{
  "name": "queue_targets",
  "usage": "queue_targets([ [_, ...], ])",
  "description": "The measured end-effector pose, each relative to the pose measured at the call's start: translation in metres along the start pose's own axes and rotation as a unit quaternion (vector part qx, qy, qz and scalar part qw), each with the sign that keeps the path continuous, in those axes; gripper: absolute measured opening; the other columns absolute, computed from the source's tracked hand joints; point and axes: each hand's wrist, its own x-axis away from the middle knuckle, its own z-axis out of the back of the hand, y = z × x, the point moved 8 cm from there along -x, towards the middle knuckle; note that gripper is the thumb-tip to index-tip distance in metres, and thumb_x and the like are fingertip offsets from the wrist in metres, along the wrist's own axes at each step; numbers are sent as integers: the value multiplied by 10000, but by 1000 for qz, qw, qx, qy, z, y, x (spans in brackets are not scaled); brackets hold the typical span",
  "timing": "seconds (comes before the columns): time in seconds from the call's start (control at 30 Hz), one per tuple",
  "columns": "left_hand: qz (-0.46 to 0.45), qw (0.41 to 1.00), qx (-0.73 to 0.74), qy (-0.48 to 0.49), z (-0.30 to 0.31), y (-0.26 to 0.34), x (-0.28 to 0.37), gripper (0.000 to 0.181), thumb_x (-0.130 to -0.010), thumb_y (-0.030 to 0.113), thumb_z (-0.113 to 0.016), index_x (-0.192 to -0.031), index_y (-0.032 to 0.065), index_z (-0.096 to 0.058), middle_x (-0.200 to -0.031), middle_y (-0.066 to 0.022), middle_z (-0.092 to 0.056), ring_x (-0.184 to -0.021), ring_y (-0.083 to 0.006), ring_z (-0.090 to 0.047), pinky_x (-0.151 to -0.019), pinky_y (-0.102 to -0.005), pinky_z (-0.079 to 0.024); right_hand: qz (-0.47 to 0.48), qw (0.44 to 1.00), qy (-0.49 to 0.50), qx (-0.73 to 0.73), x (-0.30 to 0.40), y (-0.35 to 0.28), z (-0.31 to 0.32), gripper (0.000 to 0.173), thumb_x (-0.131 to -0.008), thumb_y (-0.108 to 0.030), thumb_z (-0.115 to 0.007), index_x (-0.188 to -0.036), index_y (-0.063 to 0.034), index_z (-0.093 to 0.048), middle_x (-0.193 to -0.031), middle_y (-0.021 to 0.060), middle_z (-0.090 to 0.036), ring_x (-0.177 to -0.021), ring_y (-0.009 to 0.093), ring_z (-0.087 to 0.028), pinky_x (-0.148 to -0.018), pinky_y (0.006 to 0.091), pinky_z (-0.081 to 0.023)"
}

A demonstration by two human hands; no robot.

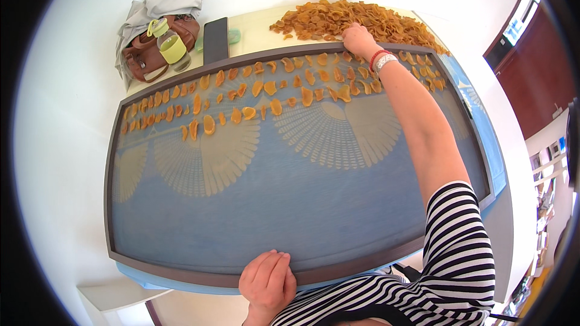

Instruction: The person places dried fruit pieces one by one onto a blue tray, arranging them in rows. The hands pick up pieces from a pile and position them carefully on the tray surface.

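My right hand (359, 40) reaches across to the front edge of a large heap of dried amber-brown slices (335, 17). Its fingertips are turned away from me, so whether they pinch a slice is hidden. Loosely curled, my left hand (267, 280) rests at the near edge of a wide framed mesh screen (217, 231); its palm cannot be seen. Uneven rows of single slices (270, 88) lie spaced out along the far part of the mesh. A shorter row (209, 124) sits closer to me on the left.
Beyond the frame stand a dark-screened phone (215, 40), a glass bottle with a green sleeve (172, 49), a brown leather bag (149, 56) and pale cloth (174, 1). A blue patterned tablecloth (497, 154) shows beyond the right rim. A brown door (539, 81) is farther right.
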Motion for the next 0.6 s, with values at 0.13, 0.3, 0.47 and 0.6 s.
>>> queue_targets([
  [0.13,7,1000,-5,-4,0,-1,2,233,-731,-17,-668,-952,9,-736,-910,-105,-723,-863,-307,-725,-758,-389,-578,-34,999,-16,-18,26,-31,24,309,-939,-184,-586,-1178,-89,-759,-1366,125,-609,-1325,359,-517,-1104,490,-447],
  [0.3,1,1000,-1,-2,-1,-1,0,222,-738,-8,-672,-950,13,-737,-906,-100,-723,-858,-300,-725,-757,-382,-576,28,992,88,-86,22,-32,29,315,-952,-160,-572,-1187,-141,-781,-1274,84,-696,-1252,364,-565,-1091,485,-458],
  [0.47,5,1000,-1,-6,-1,-1,0,218,-743,-2,-672,-950,19,-738,-908,-96,-725,-856,-297,-726,-757,-381,-575,43,990,54,-121,3,-38,13,283,-951,-129,-571,-1130,-117,-791,-1172,132,-748,-1155,351,-654,-998,477,-529],
  [0.6,8,1000,-2,-4,0,-2,0,218,-746,-2,-670,-952,18,-737,-907,-94,-724,-856,-296,-728,-757,-382,-575,-1,993,58,-103,1,-49,15,222,-919,-144,-634,-1061,-111,-801,-1102,150,-763,-1075,342,-709,-908,476,-577],
])
